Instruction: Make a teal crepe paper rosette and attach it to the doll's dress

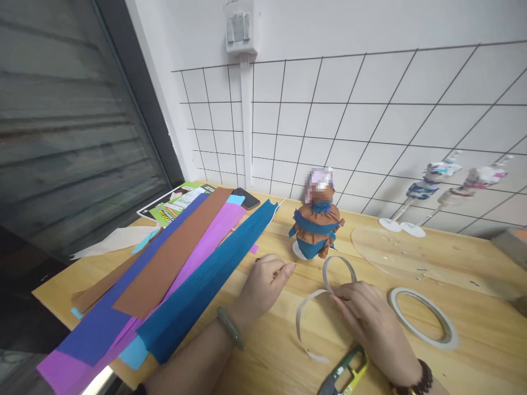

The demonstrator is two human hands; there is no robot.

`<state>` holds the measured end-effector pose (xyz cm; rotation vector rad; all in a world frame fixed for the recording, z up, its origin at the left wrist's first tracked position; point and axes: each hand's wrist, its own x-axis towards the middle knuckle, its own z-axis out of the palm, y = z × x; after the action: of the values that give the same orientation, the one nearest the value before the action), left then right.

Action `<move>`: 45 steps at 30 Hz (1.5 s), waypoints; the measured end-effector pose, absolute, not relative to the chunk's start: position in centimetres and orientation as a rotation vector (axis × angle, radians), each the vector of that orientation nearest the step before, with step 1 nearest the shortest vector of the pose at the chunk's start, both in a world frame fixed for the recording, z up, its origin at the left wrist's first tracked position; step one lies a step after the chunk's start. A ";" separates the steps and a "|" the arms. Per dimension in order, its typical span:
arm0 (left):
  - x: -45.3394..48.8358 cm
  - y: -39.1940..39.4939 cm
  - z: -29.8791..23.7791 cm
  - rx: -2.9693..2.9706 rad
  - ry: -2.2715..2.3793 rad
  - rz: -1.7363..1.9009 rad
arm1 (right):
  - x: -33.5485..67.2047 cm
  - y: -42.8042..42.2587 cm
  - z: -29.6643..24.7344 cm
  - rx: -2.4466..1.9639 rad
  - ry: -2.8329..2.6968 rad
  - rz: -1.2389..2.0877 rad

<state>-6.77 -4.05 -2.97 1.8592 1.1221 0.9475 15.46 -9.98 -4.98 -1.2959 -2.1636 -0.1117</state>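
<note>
My right hand (373,326) pinches a narrow white roll of tape (351,266), held on edge. From it a loose strip (299,318) curls left and down toward the table. My left hand (269,280) is closed, thumb against curled fingers; whatever it may hold is hidden. Just beyond the hands stands a figure (319,225) wrapped in brown and blue crepe paper on a white round base (302,251). Below my right hand lies a green and yellow handled tool (349,370), apparently scissors, cut off by the frame edge.
A larger tape ring (424,318) lies right of my right hand. Blue, brown and purple crepe paper strips (173,258) cover the left side, with a phone (247,198) and booklets (177,208) behind. Two more figures on sticks (438,173) stand back right by the wall grid.
</note>
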 end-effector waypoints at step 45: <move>-5.3 -5.2 -5.6 1.155 0.735 0.470 | 14.3 -10.5 -5.7 -1.246 -2.176 0.002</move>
<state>-5.30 -5.20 -5.64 1.1550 0.7345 0.4702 14.30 -10.52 -5.68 -1.2463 -2.1762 0.0024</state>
